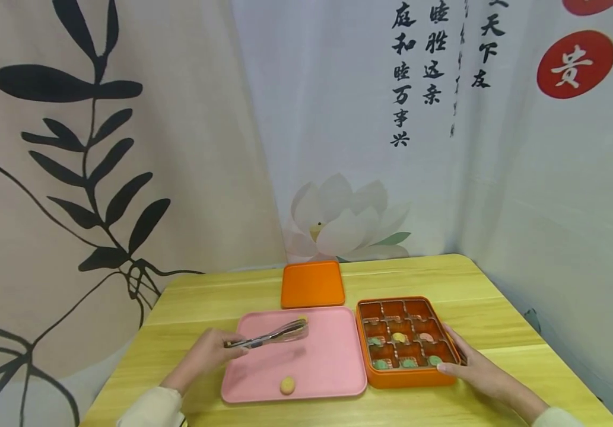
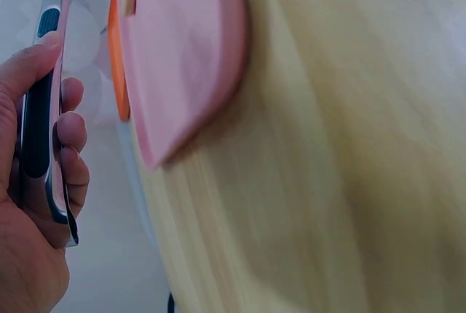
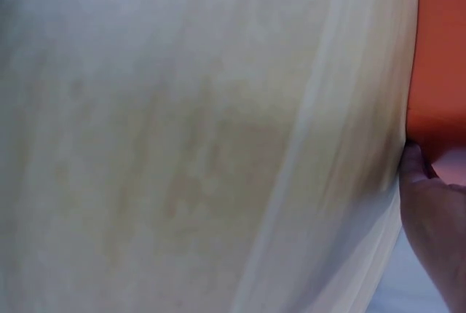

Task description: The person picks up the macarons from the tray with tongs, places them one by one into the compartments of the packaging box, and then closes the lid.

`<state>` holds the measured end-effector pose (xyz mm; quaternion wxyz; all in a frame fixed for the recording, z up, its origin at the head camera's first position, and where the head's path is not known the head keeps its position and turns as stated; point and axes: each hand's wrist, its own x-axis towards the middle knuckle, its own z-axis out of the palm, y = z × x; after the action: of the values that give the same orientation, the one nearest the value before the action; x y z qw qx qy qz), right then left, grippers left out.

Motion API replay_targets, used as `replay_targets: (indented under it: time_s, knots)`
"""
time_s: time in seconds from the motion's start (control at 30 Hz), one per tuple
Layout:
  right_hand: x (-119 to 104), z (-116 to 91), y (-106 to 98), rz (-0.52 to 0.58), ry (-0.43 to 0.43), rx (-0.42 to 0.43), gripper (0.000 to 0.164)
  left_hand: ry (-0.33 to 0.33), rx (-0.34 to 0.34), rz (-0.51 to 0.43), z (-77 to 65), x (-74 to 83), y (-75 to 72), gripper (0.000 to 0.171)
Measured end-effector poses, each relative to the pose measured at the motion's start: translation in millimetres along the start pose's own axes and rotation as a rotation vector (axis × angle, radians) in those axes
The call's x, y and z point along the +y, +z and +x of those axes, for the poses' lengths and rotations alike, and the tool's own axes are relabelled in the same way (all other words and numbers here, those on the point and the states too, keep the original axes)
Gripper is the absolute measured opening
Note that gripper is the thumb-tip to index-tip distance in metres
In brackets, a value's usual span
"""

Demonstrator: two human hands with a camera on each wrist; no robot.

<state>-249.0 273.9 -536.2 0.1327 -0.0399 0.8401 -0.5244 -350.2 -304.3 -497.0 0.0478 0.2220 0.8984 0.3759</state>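
Over the pink tray (image 1: 327, 367), my left hand (image 1: 215, 353) grips a pair of metal tongs (image 1: 266, 340) with black handle inlays. The tong tips are close to a small yellow piece (image 1: 303, 318) at the tray's back; whether they touch it I cannot tell. Another round yellow piece (image 1: 287, 385) lies near the tray's front edge. My right hand (image 1: 477, 367) rests against the right side of an orange box (image 1: 407, 378), its thumb at the front corner. Inside, a clear divided insert holds green pieces (image 1: 409, 362), a yellow one (image 1: 399, 337) and a pink one (image 1: 426, 337).
An orange lid-like square (image 1: 313, 284) lies behind the tray. Everything stands on a wood-grain table (image 1: 205, 302). Printed curtains (image 1: 205, 148) hang behind and beside it.
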Motion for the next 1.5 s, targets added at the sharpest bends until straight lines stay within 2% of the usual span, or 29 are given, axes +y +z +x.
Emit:
replay_targets:
  time_s: [0.27, 0.43, 0.7, 0.9, 1.07, 1.27, 1.5]
  knots:
    - [0, 0, 1, 0.003, 0.001, -0.002, 0.092, 0.076, 0.002, -0.010, 33.6, 17.0, 13.4, 0.014]
    - [2, 0, 0, 0.008, -0.003, 0.004, 0.091, 0.074, 0.010, -0.058, 56.2, 36.3, 25.4, 0.016]
    - [3, 0, 0, 0.043, -0.006, -0.002, 0.091, 0.137, -0.012, -0.037, 96.3, 67.5, 52.7, 0.009]
    - [5, 0, 0, 0.044, -0.015, 0.001, 0.090, 0.175, -0.030, 0.000, 118.1, 83.9, 72.7, 0.014]
    - [5, 0, 2, 0.043, -0.011, 0.000, 0.090, 0.164, -0.045, -0.030, 126.0, 89.1, 82.1, 0.007]
    - [5, 1, 2, 0.035, -0.012, 0.002, 0.090, 0.133, -0.052, -0.057, 126.5, 93.0, 82.0, 0.004]
    - [3, -1, 2, 0.028, 0.007, 0.006, 0.091, 0.156, -0.030, 0.021, 121.8, 91.8, 74.4, 0.008]
